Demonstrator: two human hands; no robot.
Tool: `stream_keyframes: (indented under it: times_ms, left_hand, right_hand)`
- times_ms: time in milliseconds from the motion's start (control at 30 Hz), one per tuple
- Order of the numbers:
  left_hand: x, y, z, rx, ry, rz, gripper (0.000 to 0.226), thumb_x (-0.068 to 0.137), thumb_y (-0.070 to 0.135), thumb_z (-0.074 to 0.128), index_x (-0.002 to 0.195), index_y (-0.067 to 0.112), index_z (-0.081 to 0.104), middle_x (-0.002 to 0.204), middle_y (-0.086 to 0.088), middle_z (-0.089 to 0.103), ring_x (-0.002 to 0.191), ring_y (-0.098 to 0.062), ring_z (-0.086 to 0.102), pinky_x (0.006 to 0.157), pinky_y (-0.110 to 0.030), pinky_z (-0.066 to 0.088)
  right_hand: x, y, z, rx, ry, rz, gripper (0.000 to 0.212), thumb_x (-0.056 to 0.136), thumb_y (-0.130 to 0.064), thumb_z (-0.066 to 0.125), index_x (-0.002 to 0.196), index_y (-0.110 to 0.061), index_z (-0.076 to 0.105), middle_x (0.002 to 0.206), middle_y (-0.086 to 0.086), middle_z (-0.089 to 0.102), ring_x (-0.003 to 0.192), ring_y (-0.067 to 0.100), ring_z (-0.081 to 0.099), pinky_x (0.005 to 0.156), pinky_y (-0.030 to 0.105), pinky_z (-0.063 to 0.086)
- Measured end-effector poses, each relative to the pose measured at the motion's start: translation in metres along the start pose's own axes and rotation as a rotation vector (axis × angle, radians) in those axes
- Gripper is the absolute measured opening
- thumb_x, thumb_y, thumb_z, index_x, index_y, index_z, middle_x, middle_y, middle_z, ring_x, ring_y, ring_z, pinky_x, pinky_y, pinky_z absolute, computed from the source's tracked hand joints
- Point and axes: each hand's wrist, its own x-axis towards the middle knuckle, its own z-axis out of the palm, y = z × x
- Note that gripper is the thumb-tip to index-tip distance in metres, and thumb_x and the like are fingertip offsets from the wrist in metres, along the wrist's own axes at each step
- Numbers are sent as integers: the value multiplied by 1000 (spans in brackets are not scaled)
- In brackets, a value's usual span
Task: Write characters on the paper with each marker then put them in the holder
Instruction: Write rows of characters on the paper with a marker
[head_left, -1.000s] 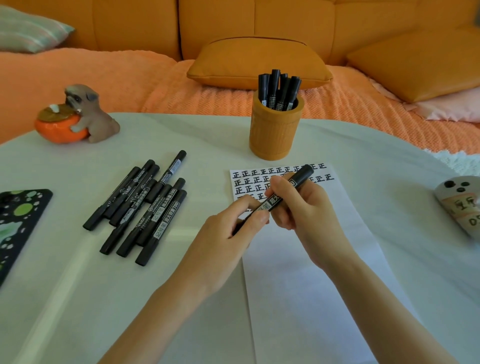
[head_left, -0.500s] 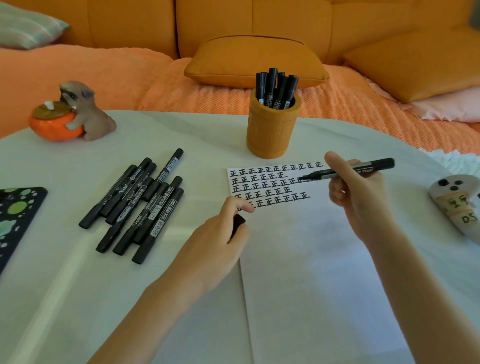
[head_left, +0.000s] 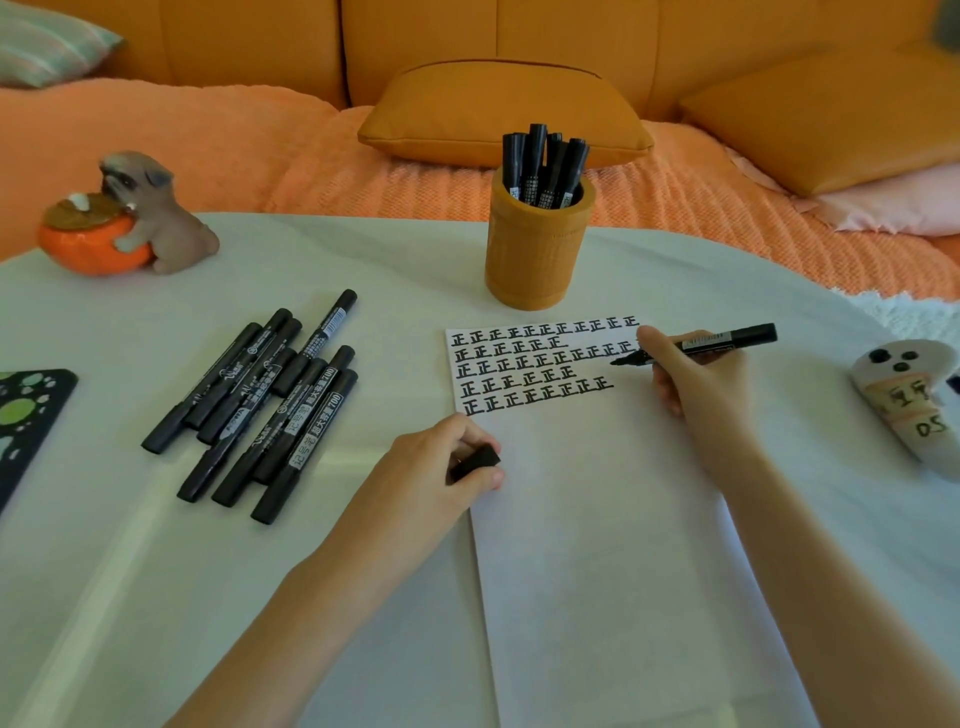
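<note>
Over the paper (head_left: 597, 519), hands grip marker (head_left: 727, 340) and cap (head_left: 475, 461).

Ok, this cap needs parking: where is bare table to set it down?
Bare table lies between the loose markers and the paper, beyond the left hand holding the cap, and between the dog figurine and the holder. The markers themselves lie crowded.

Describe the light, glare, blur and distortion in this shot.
Head view: soft, even light, barely any shadows; a pale glare streak crosses the table; the wide lens bows its far edge; sharp on the characters on the paper, the marker in the right hand and the cap in the left hand; the sofa behind is slightly soft.
</note>
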Motion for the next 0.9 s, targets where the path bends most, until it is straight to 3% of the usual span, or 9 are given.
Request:
stream_keyframes:
  times_ms: [133, 400, 900]
  left_hand:
    - [1, -2, 1, 1, -8, 2, 12, 83, 28, 67, 90, 34, 61, 83, 22, 63, 73, 8, 58, 67, -8, 40]
    - [0, -1, 0, 4, -13, -4, 11, 83, 28, 67, 91, 34, 61, 82, 23, 62, 76, 9, 58, 65, -3, 39]
    - [1, -2, 1, 10, -17, -8, 11, 84, 28, 66, 93, 32, 61, 88, 19, 64, 80, 4, 59, 71, -13, 43]
  right_hand:
    - [-1, 3, 3, -52, 73, -17, 32, 86, -27, 64, 64, -12, 46, 60, 7, 40, 53, 15, 33, 54, 28, 28]
    - [0, 7, 5, -124, 124, -26, 30, 86, -23, 62, 62, -17, 46, 60, -1, 43, 50, 9, 35, 44, 18, 27]
    - [1, 9, 8, -151, 134, -64, 27, 87, -22, 63, 66, -11, 49, 57, -4, 41, 46, 3, 34, 43, 15, 26]
